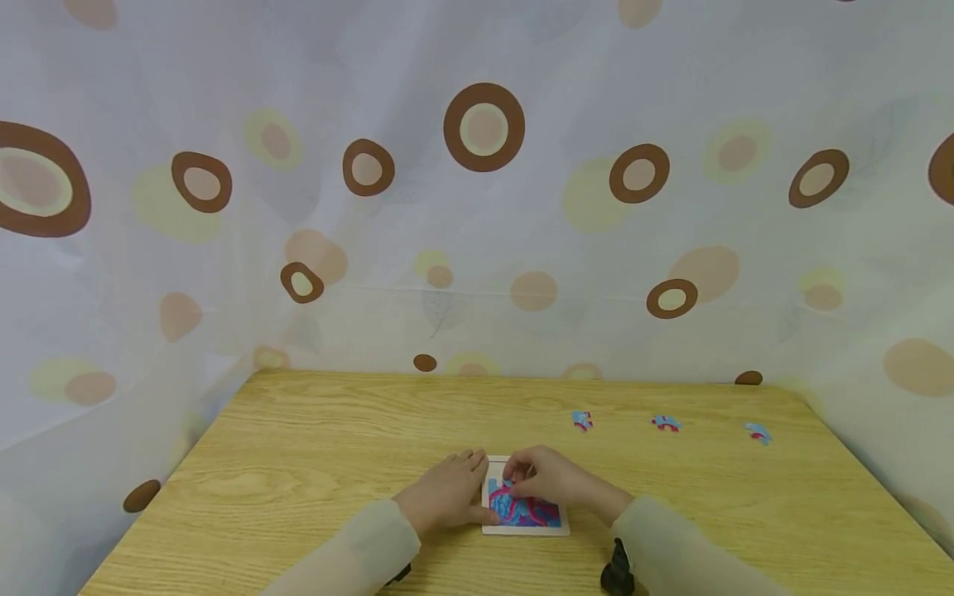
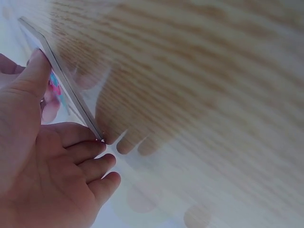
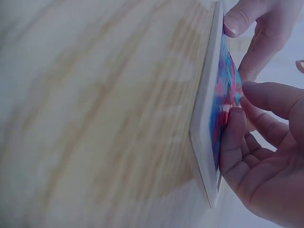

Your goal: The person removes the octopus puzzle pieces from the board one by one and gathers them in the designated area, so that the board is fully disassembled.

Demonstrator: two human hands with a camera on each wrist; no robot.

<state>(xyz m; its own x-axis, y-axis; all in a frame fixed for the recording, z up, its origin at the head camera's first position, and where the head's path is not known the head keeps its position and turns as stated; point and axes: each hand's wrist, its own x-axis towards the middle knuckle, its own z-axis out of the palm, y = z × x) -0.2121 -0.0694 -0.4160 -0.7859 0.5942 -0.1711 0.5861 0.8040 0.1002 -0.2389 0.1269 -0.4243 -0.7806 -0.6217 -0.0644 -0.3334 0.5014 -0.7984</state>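
Fingers [image 3: 270, 97] of the right hand [image 1: 557, 475] pinch what looks like a blue piece [image 1: 508, 482] over the puzzle board [image 1: 525, 531], the left hand's [image 1: 447, 490] straightened fingers flank its left edge, and, with its lower part seemingly filled, three loose pieces [image 1: 666, 423] farther back appear left.

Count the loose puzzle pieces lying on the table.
3: left piece, middle piece and right piece, in a loose row on the table toward its far right. The left hand or right hand could hide others.
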